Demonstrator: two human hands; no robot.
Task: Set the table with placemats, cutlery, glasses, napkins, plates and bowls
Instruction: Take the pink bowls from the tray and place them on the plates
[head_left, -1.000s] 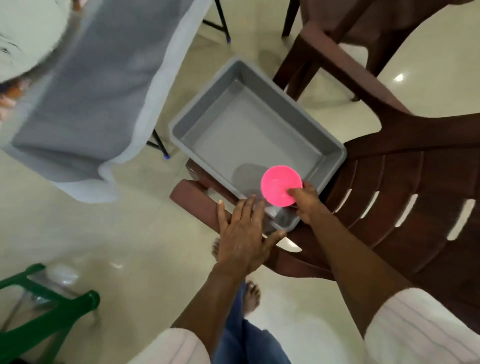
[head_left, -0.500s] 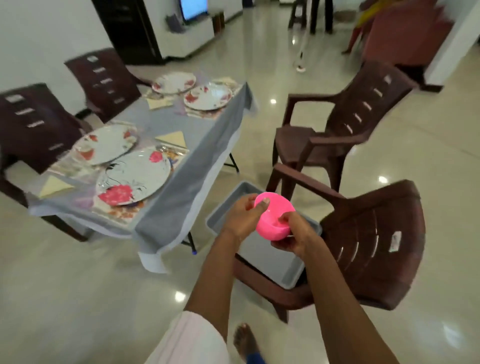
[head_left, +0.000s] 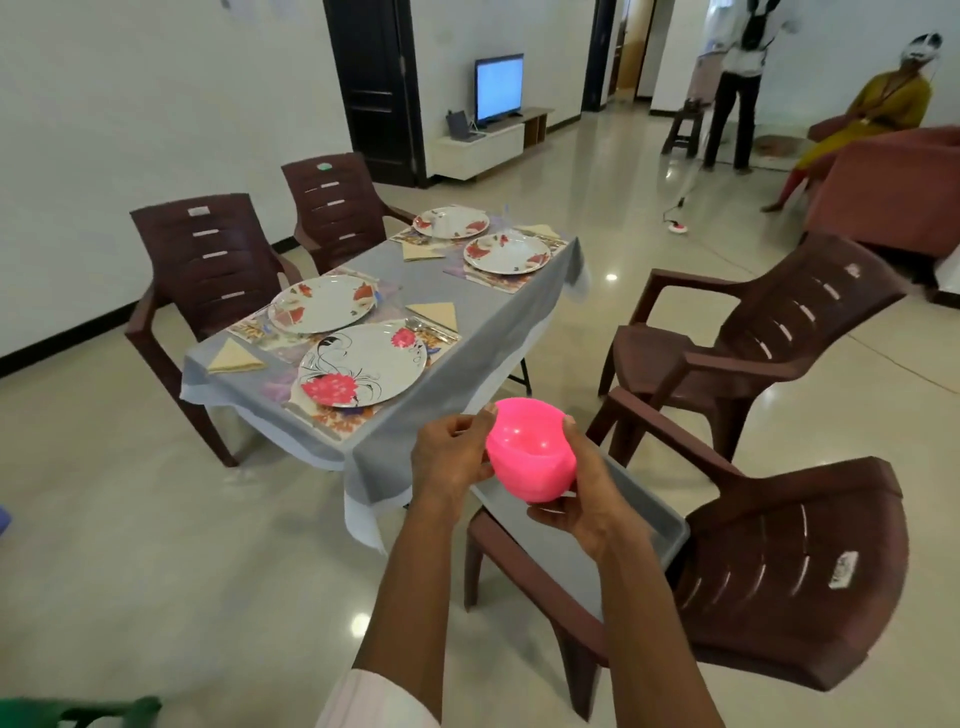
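A: Right, we are holding the pink bowl (head_left: 532, 457) in the air, just off the near corner of the table (head_left: 452, 291), over the grey tub (head_left: 644, 514) on the chair (head_left: 779, 571).

B: Both hands are clasping it, the left hand (head_left: 449, 457) pinching the rim and the right hand (head_left: 587, 499) cupping the base.

A: It is looking like glossy, smooth plastic, round and deep, so we are risking a slip if either grip loosens.

B: And the near-corner plate (head_left: 363, 364) is looking glazed and flat. If we set the bowl off-centre, it could skid towards the table edge.

Single head-worn wide-angle view; faces forward and down; left hand (head_left: 449, 462), right hand (head_left: 592, 504) close in the foreground; table (head_left: 483, 338) farther off, ahead-left.
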